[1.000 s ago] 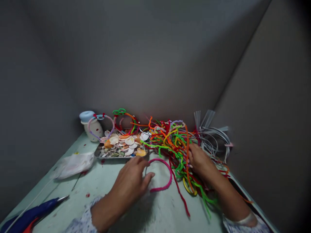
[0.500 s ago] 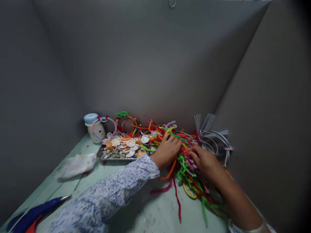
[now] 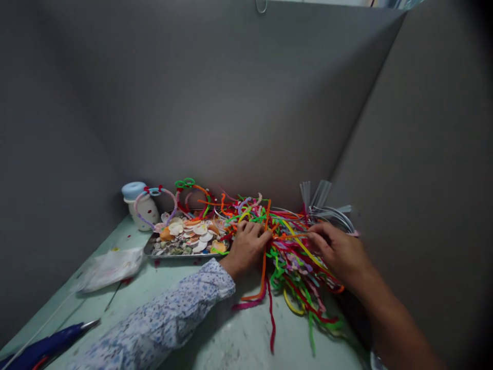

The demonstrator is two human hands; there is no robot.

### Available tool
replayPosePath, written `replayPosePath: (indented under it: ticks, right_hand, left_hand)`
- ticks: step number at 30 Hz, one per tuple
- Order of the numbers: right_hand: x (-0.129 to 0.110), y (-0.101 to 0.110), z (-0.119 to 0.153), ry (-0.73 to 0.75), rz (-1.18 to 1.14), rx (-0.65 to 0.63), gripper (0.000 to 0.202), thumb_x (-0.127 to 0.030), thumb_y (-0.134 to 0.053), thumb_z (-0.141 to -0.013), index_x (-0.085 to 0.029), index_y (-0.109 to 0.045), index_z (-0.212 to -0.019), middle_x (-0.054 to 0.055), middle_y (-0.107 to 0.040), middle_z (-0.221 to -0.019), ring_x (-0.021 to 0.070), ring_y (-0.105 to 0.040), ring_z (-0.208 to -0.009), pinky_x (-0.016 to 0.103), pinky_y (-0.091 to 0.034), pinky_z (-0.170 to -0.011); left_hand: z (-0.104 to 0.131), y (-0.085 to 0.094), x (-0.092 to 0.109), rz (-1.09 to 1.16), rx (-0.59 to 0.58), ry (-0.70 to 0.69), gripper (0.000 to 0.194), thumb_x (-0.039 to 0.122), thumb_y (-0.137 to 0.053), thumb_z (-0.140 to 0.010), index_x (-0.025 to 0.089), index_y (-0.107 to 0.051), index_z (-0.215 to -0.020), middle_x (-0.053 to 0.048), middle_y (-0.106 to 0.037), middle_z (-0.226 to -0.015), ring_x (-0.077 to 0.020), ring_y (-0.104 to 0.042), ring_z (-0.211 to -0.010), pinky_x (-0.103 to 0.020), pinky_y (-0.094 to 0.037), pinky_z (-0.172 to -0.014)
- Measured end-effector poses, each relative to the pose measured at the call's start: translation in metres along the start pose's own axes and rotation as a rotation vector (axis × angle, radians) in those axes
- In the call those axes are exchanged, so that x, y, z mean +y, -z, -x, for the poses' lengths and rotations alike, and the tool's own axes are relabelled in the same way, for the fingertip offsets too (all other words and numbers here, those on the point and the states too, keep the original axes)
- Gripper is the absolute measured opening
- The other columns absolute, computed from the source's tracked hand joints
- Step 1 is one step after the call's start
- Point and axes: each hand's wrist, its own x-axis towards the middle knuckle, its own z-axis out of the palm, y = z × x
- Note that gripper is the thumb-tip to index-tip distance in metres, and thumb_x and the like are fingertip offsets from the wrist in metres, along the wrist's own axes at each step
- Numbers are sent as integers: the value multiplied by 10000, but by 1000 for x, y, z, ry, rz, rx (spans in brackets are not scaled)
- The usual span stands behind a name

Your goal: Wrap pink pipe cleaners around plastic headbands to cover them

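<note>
A tangled heap of coloured pipe cleaners (image 3: 296, 262) lies on the table, with red, green, yellow, orange and pink strands hanging toward the front. My left hand (image 3: 250, 244) presses on the left part of the heap with bent fingers; what lies under the fingertips is hidden. On the right, my right hand (image 3: 337, 249) pinches the end of an orange pipe cleaner (image 3: 290, 237), which stretches leftward toward my left hand.
Left of the heap are a metal tray (image 3: 181, 256) of shells, decorated headbands (image 3: 175, 198) and a blue-lidded jar (image 3: 144, 208). A plastic bag (image 3: 110, 270) and blue-handled tool (image 3: 50, 344) lie nearer. Clear sticks (image 3: 319, 194) stand behind.
My right hand has moved away from my left, drawing out an orange strand. My left hand has shifted left and slightly down. The whole view has moved a little.
</note>
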Motion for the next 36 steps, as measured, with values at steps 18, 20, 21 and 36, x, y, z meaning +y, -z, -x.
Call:
replayPosePath:
  ticks: [18, 20, 21, 36]
  right_hand:
    - [-13, -22, 7, 97, 153, -228, 197, -268, -532, -830, -253, -708, -918, 49, -622, -879, 193, -613, -766, 274, -424, -651]
    - [-15, -26, 6, 102, 209, -255, 212, -274, -494, -858, -238, -702, -885, 59, -615, -882, 197, -611, -776, 274, -415, -644]
    - [-15, -26, 5, 100, 217, -263, 225, -278, -477, -869, -230, -696, -856, 61, -617, -876, 197, -611, -771, 274, -413, -637]
    - [-8, -30, 4, 87, 223, -287, 217, -273, -436, -873, -215, -643, -847, 75, -662, -862, 224, -632, -749, 297, -421, -624]
  left_hand:
    - [-2, 4, 2, -5, 17, 1, 206, 230, -483, -899, 204, -628, -1042, -83, -598, -948, -241, -496, -921, -415, -322, -857]
    - [-2, 5, 3, -11, 10, -6, 218, 233, -473, -905, 207, -627, -1057, -79, -596, -943, -238, -497, -913, -416, -322, -862]
    - [-3, 5, 3, -15, 12, -5, 225, 239, -469, -909, 209, -627, -1066, -78, -595, -944, -236, -496, -914, -416, -321, -864]
    - [-6, 3, 8, -56, 35, -30, 229, 274, -411, -948, 243, -611, -1056, -55, -588, -934, -214, -499, -918, -396, -306, -879]
